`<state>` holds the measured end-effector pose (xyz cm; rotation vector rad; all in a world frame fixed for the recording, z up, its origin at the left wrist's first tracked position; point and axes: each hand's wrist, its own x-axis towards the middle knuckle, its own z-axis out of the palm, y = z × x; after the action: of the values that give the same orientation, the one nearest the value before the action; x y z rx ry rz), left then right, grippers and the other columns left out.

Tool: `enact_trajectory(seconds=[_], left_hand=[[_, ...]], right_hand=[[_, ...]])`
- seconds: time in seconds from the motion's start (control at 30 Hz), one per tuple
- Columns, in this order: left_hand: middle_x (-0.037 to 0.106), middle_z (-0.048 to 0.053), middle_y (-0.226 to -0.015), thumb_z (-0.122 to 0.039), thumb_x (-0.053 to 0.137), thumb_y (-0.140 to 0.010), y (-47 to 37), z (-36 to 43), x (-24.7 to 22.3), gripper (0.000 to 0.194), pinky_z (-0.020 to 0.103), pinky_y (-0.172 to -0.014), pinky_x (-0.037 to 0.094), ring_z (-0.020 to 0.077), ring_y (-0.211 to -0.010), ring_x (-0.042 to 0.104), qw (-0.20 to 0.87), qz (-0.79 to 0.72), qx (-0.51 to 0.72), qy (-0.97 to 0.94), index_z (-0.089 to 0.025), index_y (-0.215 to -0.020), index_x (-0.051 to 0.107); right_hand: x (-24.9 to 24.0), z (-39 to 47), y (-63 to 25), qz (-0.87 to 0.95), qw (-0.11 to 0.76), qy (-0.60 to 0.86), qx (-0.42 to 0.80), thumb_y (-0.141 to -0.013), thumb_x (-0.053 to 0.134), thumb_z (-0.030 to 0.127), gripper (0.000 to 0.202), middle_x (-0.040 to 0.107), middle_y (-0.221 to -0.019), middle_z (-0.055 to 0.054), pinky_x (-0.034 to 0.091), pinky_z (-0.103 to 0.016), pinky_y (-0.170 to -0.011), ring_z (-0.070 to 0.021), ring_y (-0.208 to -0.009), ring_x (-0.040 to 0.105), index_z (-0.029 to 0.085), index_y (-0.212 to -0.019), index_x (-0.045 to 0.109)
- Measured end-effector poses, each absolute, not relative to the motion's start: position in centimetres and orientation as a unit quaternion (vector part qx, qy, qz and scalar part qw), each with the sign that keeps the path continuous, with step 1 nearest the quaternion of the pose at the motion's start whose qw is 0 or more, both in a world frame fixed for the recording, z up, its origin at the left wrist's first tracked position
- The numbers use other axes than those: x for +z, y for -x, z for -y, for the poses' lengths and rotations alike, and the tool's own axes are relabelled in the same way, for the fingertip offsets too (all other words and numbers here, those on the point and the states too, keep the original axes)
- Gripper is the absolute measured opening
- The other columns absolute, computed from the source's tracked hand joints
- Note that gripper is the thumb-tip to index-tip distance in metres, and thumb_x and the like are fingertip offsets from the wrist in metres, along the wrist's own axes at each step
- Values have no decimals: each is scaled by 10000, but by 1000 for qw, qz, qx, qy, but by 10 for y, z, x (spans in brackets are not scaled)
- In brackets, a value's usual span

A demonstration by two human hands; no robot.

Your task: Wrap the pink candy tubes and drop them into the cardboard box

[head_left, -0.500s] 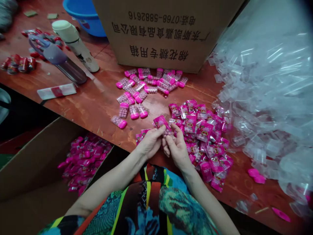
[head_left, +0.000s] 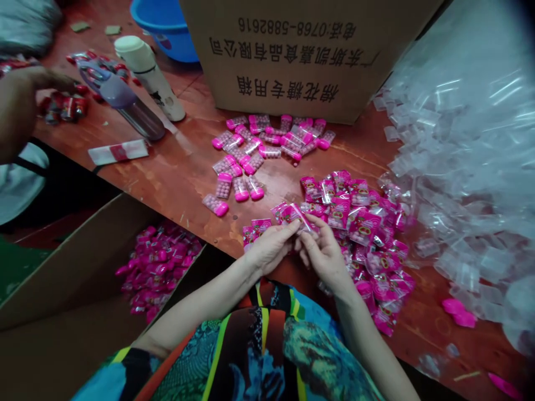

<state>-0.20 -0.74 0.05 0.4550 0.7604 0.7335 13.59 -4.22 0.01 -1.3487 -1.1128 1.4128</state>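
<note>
Lying crosswise between both hands (head_left: 296, 248): pink packet (head_left: 295, 214)

Both hands: L (head_left: 271, 250), R (head_left: 324, 256), fingers pinched together.

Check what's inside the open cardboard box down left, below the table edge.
The open cardboard box holds a heap of pink packets, piled loosely toward its far right corner. The near part of the floor shows bare cardboard. What lies under the heap is covered.

Bare forearms above a colourful patterned garment (head_left: 267, 345) (striped, leafy).
</note>
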Motion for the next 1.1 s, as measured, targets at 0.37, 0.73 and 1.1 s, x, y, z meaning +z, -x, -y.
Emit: enact_trajectory(seconds=[0.37,0.73,1.1], left_hand=[[656,5,-675,-423,713,-799,75,3,-12,279,242,-576,409,123,-604,529,489,-637,441,-400,-145,-792,738],[642,39,-778,-259,660,-848,69,12,-15,128,287,-721,444,169,-738,579,377,-616,357,-592,-208,-859,777],[464,-61,-434,-459,765,-738,37,-15,-1,316,192,-384,162,47,-364,308,674,-521,467,-236,-160,-777,670]], right_hand=[[29,29,-129,749,169,621,155,-1020,428,346,336,754,-958,-95,496,-286,-709,-209,-801,709,195,-1206,664],[-19,-15,-97,719,24,683,131,-991,480,278,197,678,-1027,-144,444,-317,-717,-249,-918,647,152,-1003,631],[-5,-8,-100,546,391,574,468,-844,664,383,421,634,-975,-37,421,-264,-564,-118,-605,513,224,-1201,511]])
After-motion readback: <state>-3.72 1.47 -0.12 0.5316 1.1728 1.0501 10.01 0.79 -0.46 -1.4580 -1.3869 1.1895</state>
